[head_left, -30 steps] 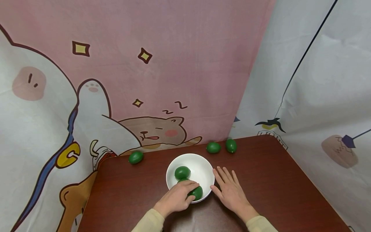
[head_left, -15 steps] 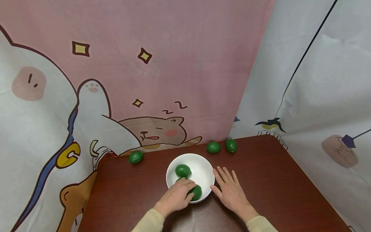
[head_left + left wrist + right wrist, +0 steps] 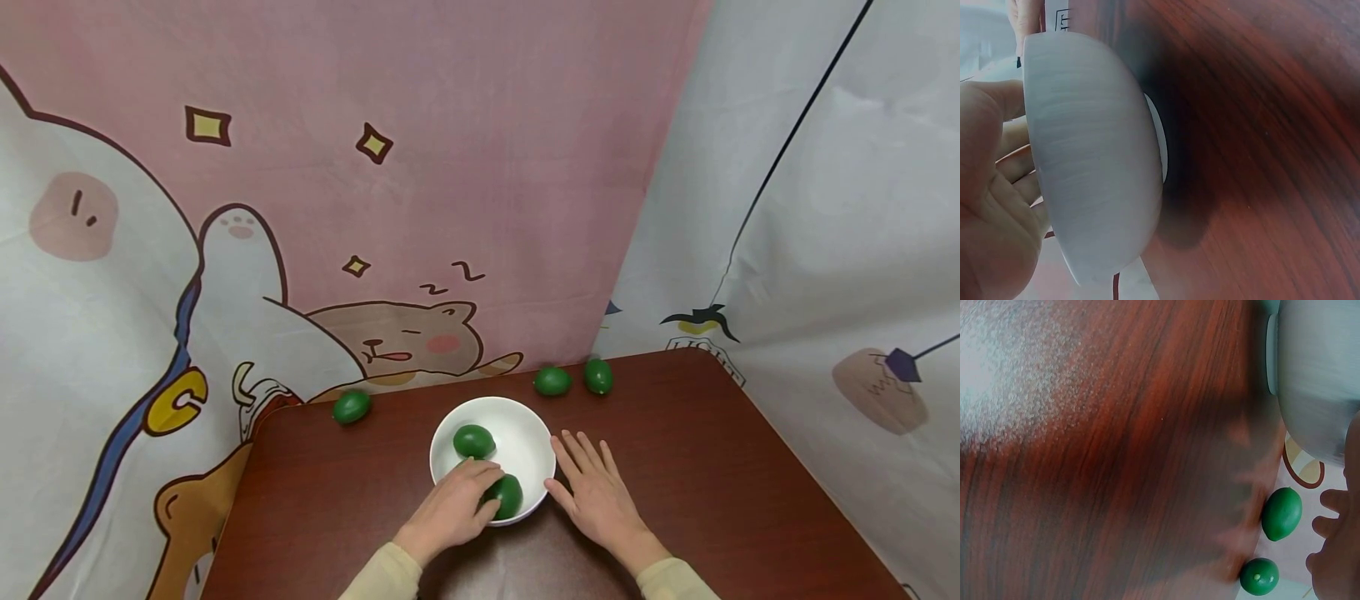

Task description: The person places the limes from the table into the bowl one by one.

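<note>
Grip first: the left hand (image 3: 452, 508) reaches over the seven o'clock rim of the white bowl (image 3: 527, 446), thumb and fingers bent inward; whether it holds something beneath the palm, I cannot tell. It has drawn back slightly over the last second.

Left to right, reckoned from the bowl, a lone fruit (image 3: 352, 407) sits on the worktop (image 3: 337, 492) toward ten o'clock. Inside, the upper fruit (image 3: 474, 442) rests between ten and eleven, shifted a touch toward the far rim. A patch of green that showed just beyond the fingers is now mostly covered, so a third fruit is probably under the hand. The lower fruit (image 3: 507, 497), at five o'clock by the left thumb, shows more of itself.

Toward one o'clock lies the middle fruit (image 3: 552, 382); toward two, the end fruit (image 3: 598, 377). At four, the right hand (image 3: 597, 504) spreads straight fingers by the rim, unchanged. I judge the work to be small handling inside the bowl, with nothing lifted out.
</note>
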A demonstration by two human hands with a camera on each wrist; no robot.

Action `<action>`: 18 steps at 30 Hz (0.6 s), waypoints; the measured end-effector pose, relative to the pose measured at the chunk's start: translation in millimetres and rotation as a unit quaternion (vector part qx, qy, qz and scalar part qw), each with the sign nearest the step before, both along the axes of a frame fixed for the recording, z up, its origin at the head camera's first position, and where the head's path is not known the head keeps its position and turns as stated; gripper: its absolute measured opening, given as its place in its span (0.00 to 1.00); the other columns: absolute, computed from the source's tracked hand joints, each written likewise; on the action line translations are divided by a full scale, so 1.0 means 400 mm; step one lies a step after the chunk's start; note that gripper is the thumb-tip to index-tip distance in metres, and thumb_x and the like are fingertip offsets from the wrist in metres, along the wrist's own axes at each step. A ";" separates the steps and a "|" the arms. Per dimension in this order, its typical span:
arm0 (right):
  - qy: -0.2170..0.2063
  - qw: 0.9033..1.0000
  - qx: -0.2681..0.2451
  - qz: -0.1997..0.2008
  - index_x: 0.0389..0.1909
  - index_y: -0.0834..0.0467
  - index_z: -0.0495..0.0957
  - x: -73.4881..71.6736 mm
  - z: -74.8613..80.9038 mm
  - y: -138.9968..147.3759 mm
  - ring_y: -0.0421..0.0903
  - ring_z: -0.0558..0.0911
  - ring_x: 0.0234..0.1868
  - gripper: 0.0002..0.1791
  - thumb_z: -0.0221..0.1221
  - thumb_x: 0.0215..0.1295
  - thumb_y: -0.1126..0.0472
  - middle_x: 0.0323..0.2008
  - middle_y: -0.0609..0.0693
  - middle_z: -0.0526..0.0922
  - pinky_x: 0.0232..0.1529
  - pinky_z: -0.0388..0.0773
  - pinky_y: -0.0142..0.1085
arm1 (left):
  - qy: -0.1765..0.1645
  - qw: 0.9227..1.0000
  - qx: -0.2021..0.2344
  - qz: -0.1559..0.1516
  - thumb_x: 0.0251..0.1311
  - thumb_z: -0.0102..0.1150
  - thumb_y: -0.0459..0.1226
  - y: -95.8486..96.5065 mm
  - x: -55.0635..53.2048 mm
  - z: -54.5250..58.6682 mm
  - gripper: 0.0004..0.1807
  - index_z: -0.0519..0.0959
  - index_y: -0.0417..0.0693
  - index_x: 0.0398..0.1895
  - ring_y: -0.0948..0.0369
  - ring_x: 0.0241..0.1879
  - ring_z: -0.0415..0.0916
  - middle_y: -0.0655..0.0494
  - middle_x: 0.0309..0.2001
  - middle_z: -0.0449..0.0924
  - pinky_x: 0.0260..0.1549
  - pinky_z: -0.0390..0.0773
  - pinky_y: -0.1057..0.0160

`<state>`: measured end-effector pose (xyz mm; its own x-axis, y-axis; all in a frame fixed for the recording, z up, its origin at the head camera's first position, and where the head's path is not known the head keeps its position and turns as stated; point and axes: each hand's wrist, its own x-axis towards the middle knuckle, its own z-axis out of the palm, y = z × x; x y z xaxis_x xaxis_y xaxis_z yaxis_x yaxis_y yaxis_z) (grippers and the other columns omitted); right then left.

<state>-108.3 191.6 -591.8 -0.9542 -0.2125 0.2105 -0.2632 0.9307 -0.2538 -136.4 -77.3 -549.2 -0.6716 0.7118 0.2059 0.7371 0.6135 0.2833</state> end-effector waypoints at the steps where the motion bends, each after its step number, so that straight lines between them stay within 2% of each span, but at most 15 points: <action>1: 0.000 1.000 0.001 0.000 0.78 0.55 0.64 0.000 0.000 0.000 0.61 0.61 0.78 0.39 0.55 0.75 0.39 0.77 0.59 0.65 0.77 0.45 0.62 | 0.003 1.000 0.004 0.003 0.65 0.66 0.39 -0.003 0.000 0.002 0.20 0.82 0.41 0.59 0.57 0.63 0.77 0.52 0.57 0.83 0.68 0.71 0.48; 7: -0.003 1.000 -0.002 0.000 0.79 0.55 0.64 -0.001 -0.001 0.000 0.61 0.61 0.78 0.39 0.55 0.75 0.39 0.77 0.59 0.65 0.77 0.44 0.61 | 0.004 0.999 0.030 0.019 0.64 0.67 0.39 -0.024 -0.002 0.008 0.23 0.81 0.38 0.60 0.50 0.63 0.77 0.46 0.60 0.81 0.68 0.71 0.47; 18: -0.005 1.000 -0.002 0.000 0.79 0.55 0.63 -0.002 0.000 -0.001 0.61 0.61 0.78 0.39 0.55 0.75 0.38 0.77 0.59 0.65 0.77 0.44 0.61 | 0.015 0.998 0.046 0.046 0.62 0.69 0.41 -0.057 -0.005 0.003 0.27 0.80 0.40 0.62 0.49 0.65 0.76 0.46 0.63 0.79 0.67 0.73 0.47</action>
<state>-108.9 191.2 -591.8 -0.9560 -0.2122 0.2025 -0.2615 0.9295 -0.2603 -138.6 -100.0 -547.9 -0.7256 0.6252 0.2874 0.6880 0.6513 0.3201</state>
